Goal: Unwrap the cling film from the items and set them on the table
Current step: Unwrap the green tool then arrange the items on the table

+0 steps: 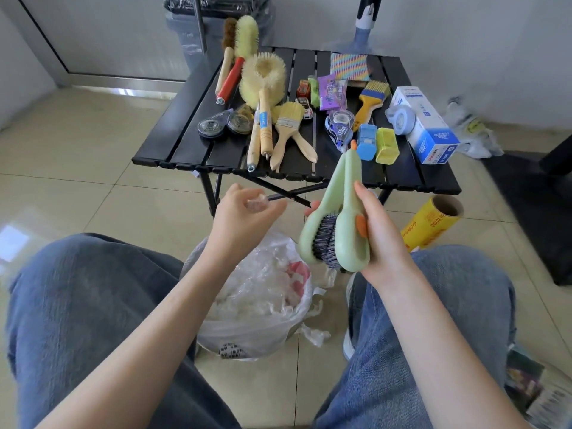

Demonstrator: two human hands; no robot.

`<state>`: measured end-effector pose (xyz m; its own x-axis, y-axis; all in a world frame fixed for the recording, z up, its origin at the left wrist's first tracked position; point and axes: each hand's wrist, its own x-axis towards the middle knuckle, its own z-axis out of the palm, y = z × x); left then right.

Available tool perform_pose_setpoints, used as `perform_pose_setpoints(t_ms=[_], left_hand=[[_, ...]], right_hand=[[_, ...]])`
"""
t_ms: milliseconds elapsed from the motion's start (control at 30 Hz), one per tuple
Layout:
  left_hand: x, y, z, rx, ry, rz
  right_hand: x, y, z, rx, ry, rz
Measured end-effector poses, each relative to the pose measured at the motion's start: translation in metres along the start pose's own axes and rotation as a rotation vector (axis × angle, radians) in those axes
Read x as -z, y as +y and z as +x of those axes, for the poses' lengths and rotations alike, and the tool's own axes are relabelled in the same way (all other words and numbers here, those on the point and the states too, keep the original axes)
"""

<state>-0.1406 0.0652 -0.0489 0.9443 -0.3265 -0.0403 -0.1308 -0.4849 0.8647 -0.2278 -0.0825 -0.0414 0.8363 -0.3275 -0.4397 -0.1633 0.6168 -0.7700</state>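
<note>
Green brush (340, 212) | in right hand (382, 243) | fingers (368, 199) along its back

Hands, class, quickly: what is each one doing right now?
Left hand: pinching a wad of cling film.
Right hand: holding the green brush.

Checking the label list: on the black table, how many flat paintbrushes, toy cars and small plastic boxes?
Flat paintbrushes: 3
Toy cars: 2
Small plastic boxes, one blue, one yellow-green: 2
Total: 7
</note>
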Motion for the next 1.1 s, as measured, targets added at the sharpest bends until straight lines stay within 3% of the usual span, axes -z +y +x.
perform_pose_setpoints(t_ms=[133,300,400,500,633,733,900,1033,1100], left_hand=[[0.009,0.007,0.007,-0.065,-0.113,-0.143],[0.030,0.029,0.011,-0.234,-0.105,-0.143],[0.050,0.045,0.021,-0.446,0.001,0.143],[0.067,0.059,0.035,-0.642,-0.015,0.497],[0.083,0.072,0.050,-0.546,-0.101,0.859],[0.083,0.072,0.052,-0.509,-0.079,0.916],[0.078,0.059,0.053,-0.501,0.149,0.598],[0.063,0.050,0.059,-0.343,0.226,0.225],[0.052,0.049,0.062,-0.271,0.245,0.060]], right_hand=[[-0.004,-0.010,-0.001,0.113,-0.056,-0.184],[-0.018,-0.036,0.005,0.414,-0.138,-0.721],[-0.027,-0.060,0.010,0.548,-0.195,-1.086],[-0.041,-0.083,0.009,0.659,-0.227,-1.490],[-0.069,-0.105,0.003,0.816,-0.241,-1.904],[-0.084,-0.117,0.003,0.896,-0.192,-2.083],[-0.092,-0.118,0.019,1.311,0.040,-2.120],[-0.094,-0.110,0.031,1.576,0.299,-1.660],[-0.096,-0.102,0.032,1.464,0.303,-1.393]])
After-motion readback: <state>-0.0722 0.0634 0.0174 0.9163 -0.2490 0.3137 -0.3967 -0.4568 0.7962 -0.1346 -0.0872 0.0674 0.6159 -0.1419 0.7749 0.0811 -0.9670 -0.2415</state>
